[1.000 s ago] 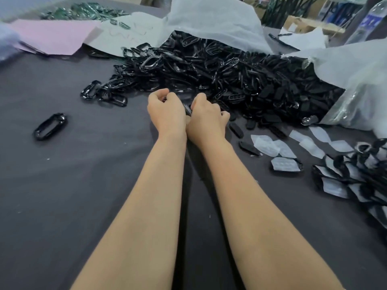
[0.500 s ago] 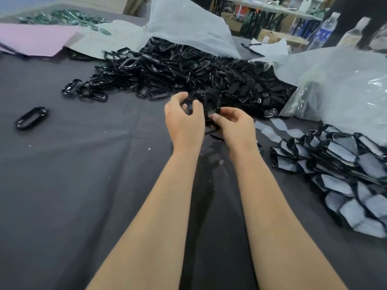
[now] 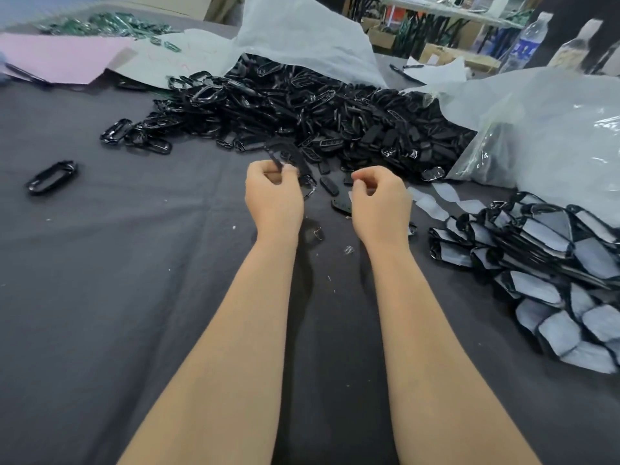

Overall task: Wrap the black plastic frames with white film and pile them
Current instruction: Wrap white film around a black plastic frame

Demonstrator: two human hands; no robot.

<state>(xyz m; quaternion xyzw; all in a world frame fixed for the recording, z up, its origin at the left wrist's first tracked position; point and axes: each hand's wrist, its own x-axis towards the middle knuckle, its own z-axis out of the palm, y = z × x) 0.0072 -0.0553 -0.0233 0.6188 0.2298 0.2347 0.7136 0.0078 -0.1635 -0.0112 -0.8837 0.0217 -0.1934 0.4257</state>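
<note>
A big heap of loose black plastic frames point(image 3: 302, 105) lies at the back of the table. My left hand point(image 3: 273, 196) pinches one black frame point(image 3: 291, 152), which arcs up and to the right out of its fingers. My right hand point(image 3: 380, 201) hovers apart from it to the right, fingers curled, with nothing visible in them. Loose white film pieces point(image 3: 432, 204) lie just right of that hand. A pile of frames wrapped in white film point(image 3: 543, 270) sits at the right.
Dark grey cloth point(image 3: 117, 297) covers the table. One stray frame point(image 3: 52, 177) lies at the left. A clear plastic bag point(image 3: 553, 129), a white sheet point(image 3: 302, 35), pink paper point(image 3: 60, 58), green parts point(image 3: 110, 23) and a bottle point(image 3: 523, 45) sit along the back.
Both hands drew back from the heap with a frame. My right hand has let go of it and moved off to the right; my left hand still holds it.
</note>
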